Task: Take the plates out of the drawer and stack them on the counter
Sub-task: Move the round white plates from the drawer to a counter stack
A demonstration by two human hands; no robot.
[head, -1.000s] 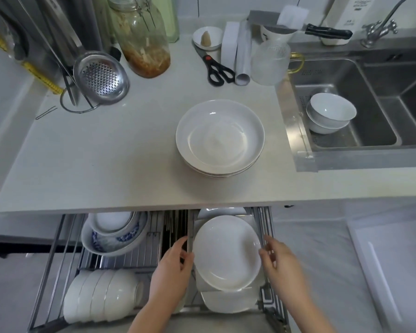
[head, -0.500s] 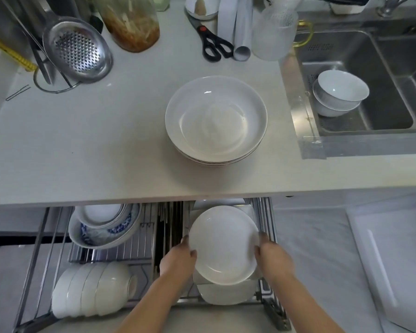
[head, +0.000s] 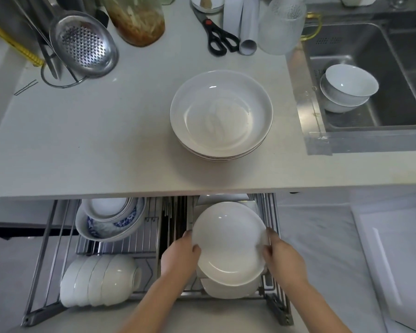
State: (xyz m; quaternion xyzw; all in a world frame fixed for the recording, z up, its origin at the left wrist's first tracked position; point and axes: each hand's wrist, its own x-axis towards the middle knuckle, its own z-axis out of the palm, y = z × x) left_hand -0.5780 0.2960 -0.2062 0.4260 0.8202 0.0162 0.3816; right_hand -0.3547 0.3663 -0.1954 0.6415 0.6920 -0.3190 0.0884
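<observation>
**White plate held by both hands over the open drawer**

Both hands grip 1 round white plate (head: 228, 243) by opposite rims: the left hand (head: 179, 259) curls its fingers and thumb round the left rim, the right hand (head: 282, 259) pinches the right rim. The plate sits tilted over the right compartment of the wire drawer (head: 46, 248), pulled out below the counter's front edge. More white plates (head: 228, 288) stand beneath and behind it in that compartment (how many cannot be told).

On the counter (head: 82, 145), near the front edge and right of the middle, lies a stack of deep white plates (head: 221, 114), nested one in another.

In the drawer's left compartment, blue-patterned bowls (head: 111, 219) sit at the back and a row of white bowls (head: 99, 280) lies on its side at the front. At the counter's back edge are a perforated ladle (head: 83, 44), a jar (head: 139, 18) and black-handled scissors (head: 219, 38). 2 white bowls (head: 348, 87) are stacked in the sink (head: 394, 56) at the counter's right.
</observation>
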